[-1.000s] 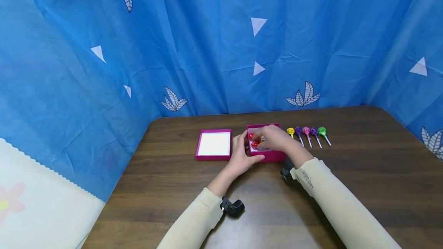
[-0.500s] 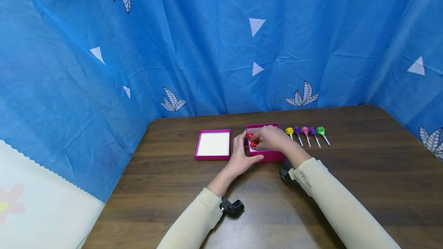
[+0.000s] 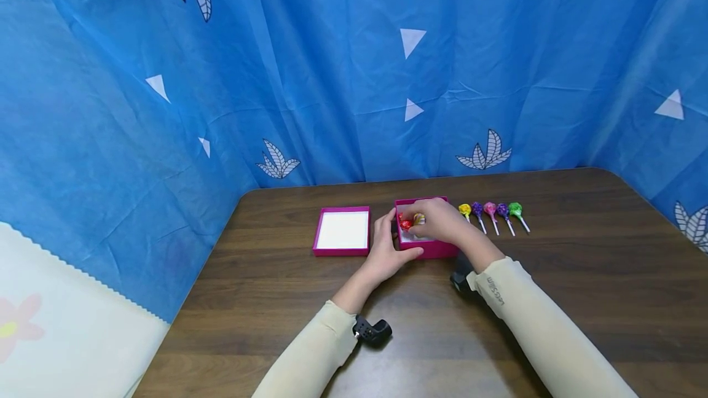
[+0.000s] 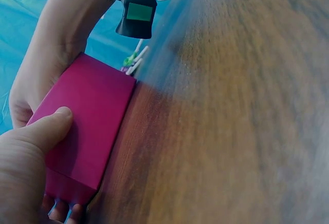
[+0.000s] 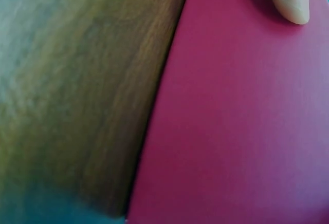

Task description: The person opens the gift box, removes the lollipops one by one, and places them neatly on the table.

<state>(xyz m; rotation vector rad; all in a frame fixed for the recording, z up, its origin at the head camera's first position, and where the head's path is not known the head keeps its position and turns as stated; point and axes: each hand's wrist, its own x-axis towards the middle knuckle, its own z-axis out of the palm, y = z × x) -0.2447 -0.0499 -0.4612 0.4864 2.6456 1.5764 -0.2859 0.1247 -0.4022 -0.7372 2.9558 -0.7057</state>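
Observation:
A magenta box [image 3: 437, 251] stands uncovered on the table, with red candy [image 3: 405, 225] and a yellow-wrapped candy [image 3: 419, 219] inside its white interior. My left hand [image 3: 384, 255] grips the box at its near left corner. In the left wrist view, the thumb [image 4: 54, 126] lies on the box's front wall and fingertips show past the end wall. My right hand [image 3: 439, 221] reaches over the rim into the box, finger and thumb around the red candy. That hand covers much of the interior. The right wrist view mostly shows the front wall [image 5: 231, 111].
A square magenta lid [image 3: 342, 231] with a white inside lies left of the box. Several lollipops stand in a row to the right, among them a pink one [image 3: 490, 209] and a green one [image 3: 515, 209]. A blue curtain [image 3: 332, 78] hangs behind the wooden table [image 3: 265, 300].
Inside the box, the nearer red candy has shifted away from me toward the other red one, with my right fingers on it. My left hand keeps its place on the box.

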